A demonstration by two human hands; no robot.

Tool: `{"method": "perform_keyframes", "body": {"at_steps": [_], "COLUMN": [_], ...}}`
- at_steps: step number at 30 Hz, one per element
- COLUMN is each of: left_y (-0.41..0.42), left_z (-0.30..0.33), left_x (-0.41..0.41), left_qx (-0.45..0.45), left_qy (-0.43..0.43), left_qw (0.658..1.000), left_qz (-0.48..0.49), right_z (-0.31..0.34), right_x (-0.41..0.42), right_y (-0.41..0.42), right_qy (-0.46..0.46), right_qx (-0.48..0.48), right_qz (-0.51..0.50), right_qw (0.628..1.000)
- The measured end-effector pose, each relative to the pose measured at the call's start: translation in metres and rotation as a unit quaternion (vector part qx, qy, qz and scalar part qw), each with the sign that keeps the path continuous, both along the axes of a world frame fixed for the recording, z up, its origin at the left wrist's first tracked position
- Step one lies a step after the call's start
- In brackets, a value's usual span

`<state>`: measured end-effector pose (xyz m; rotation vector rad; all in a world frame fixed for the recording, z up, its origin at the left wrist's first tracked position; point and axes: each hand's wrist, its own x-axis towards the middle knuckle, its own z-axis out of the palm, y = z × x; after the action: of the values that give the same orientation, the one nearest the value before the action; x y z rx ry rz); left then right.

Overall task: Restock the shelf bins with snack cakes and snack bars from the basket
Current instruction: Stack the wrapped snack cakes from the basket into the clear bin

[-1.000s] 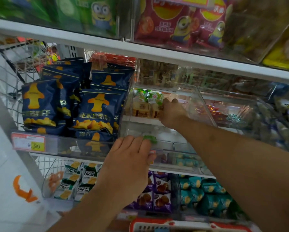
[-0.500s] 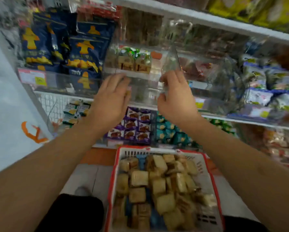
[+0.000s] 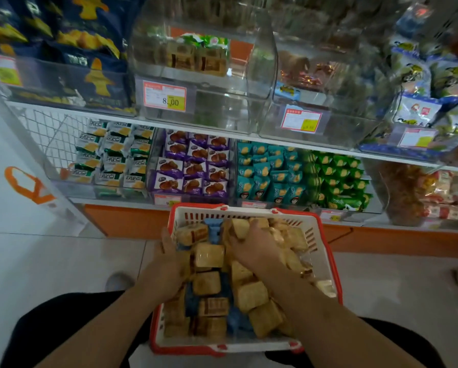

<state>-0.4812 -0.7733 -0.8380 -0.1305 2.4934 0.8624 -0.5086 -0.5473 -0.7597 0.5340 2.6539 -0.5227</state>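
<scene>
Both my hands are in the basket (image 3: 326,251): my right hand (image 3: 251,245) fingers curl over snack cakes (image 3: 209,254), my left hand (image 3: 169,264) fingers I cannot tell. Next I lift them to the clear bin (image 3: 204,107).

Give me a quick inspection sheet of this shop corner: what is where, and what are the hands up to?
Surface: pale tiled floor; white shelf edge.
Job's things: red-and-white basket heaped with wrapped snack cakes; clear bin above, only a few cakes at its back.
Clutter: nothing seen.
Hands: left hand at the basket's left side, right hand on the pile; whether either grips a cake cannot be told.
Cables: nothing seen.
Surroundings: blue snack bags; purple packs; teal packs; price tag.
</scene>
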Motion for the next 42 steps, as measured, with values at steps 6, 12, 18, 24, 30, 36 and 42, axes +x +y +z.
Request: {"method": "perform_keyframes", "body": {"at_steps": [6, 12, 18, 24, 30, 36, 42], "left_y": [0.003, -0.001, 0.000, 0.040, 0.055, 0.052, 0.066], "left_z": [-0.006, 0.003, 0.074, 0.232, 0.287, 0.309, 0.322], "left_x": [-0.005, -0.007, -0.010, 0.007, 0.041, 0.035, 0.009], "left_qx": [-0.070, -0.019, -0.017, 0.476, 0.461, 0.436, 0.470], "left_qy": [0.019, -0.026, 0.123, -0.074, 0.019, 0.066, 0.100], "left_qw": [0.997, 0.998, 0.991, 0.862, 0.880, 0.889, 0.844], "left_qz": [-0.038, -0.050, 0.043, 0.157, 0.112, 0.127, 0.236], "right_z": [-0.011, 0.020, 0.089, 0.159, 0.209, 0.228, 0.241], "right_x": [-0.015, -0.021, 0.018, 0.044, 0.061, 0.064, 0.043], "right_y": [-0.014, 0.005, 0.017, 0.013, 0.018, 0.035, 0.009], "right_qy": [0.010, -0.014, 0.011, 0.040, 0.124, 0.237, 0.372], "right_qx": [-0.019, -0.380, -0.604, -0.588, -0.537, -0.403, -0.225], "right_qz": [-0.039, -0.288, -0.312, -0.216, -0.161, 0.120, 0.098], "right_qw": [0.999, 0.879, 0.733, 0.779, 0.819, 0.876, 0.895]}}
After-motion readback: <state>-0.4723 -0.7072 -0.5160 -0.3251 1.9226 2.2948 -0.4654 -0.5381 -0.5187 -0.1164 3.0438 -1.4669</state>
